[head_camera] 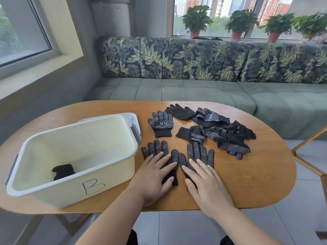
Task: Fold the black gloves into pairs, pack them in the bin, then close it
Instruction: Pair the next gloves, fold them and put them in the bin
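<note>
- Left hand: fingers straight and slightly spread, relaxed, laid palm-down on the lower half of the left glove; nothing grasped.
- Right hand: fingers likewise straight and spread, pressed flat on the right glove; nothing grasped.
- Left glove and right glove: black knit with white grip dots, flat on the table near its front edge, side by side, fingertips pointing away from the person, thumbs just beside each other in the middle; cuffs mostly hidden under the hands.
- Third glove: flat, dotted side up with a white printed mark on the palm, alone beyond the left glove and just beside the bin's far right corner.
- Pile of gloves: several more black gloves, tangled and overlapping, further back and to the right on the table, apart from both hands.
- Bin: cream plastic, open-topped, on the left half of the table, a handwritten "B" on its front wall, grey handles at both ends.
- Folded black bundle: on the bin floor, near the front wall.
- White plastic piece: behind the bin's far right corner; lid or not, cannot tell.
- Background: green sofa with a leaf-print backrest behind the table; potted plants along the windowsill.
</note>
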